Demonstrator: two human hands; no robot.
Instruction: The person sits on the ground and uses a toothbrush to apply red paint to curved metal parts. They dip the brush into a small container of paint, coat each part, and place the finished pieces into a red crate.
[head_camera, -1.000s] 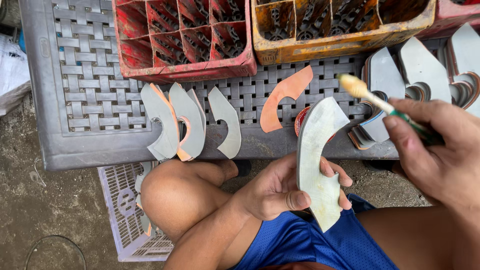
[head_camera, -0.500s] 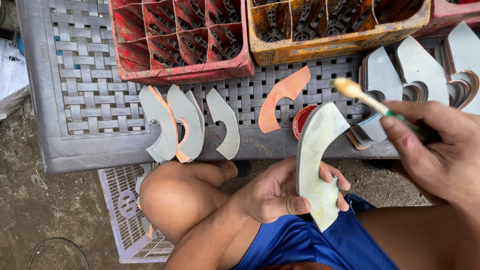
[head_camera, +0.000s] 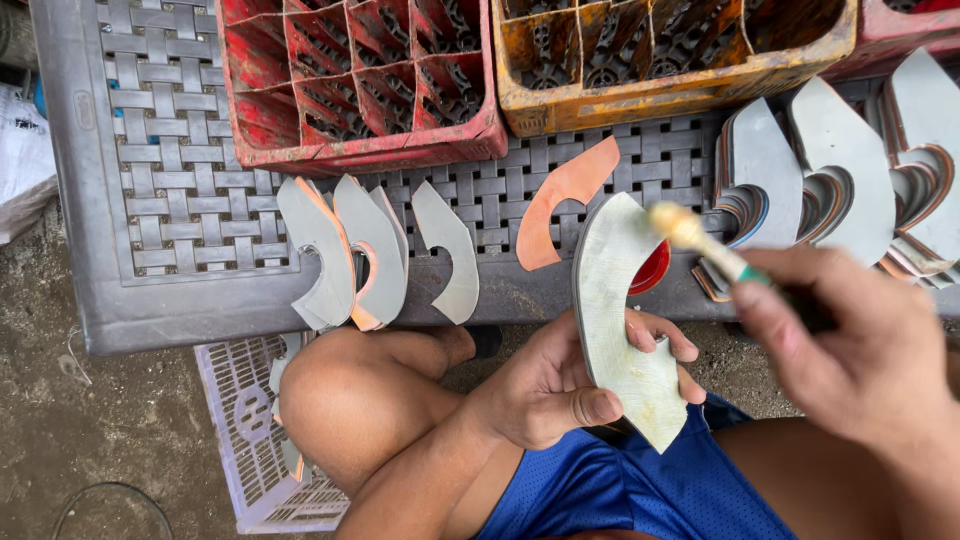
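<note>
The left hand (head_camera: 560, 385), low in the middle of the frame, is wrapped around one curved grey cut-out piece (head_camera: 618, 320): its thumb lies across the piece's near face and four fingertips show past the right edge, pressing from behind. The piece stands nearly upright above the lap, its notch facing right. The right hand (head_camera: 860, 350), at the lower right and blurred, is closed around one brush (head_camera: 705, 245); the fingers pinch the green part of the handle, and the pale bristle tip sits close to the upper right edge of the held piece, though whether it touches cannot be told.

Just behind the held piece, a small red round container (head_camera: 652, 270) shows partly at the table's front edge. One orange curved piece (head_camera: 562, 200) lies just above and left of it on the grey woven plastic table (head_camera: 170, 170). To the left lie grey curved pieces (head_camera: 375, 255) in a row: about four, with orange-edged ones overlapped beneath, so the exact count is unclear. At the upper right are stacks of grey pieces (head_camera: 830, 165); three tops are visible, the layers uncountable.

Along the top of the frame stand two divided crates seen in full width, one red crate (head_camera: 360, 80) and one orange crate (head_camera: 670, 60), with a corner of a third, red, at the far right. One pale plastic basket (head_camera: 240, 420) sits on the ground at the lower left, beside the bare knee.
</note>
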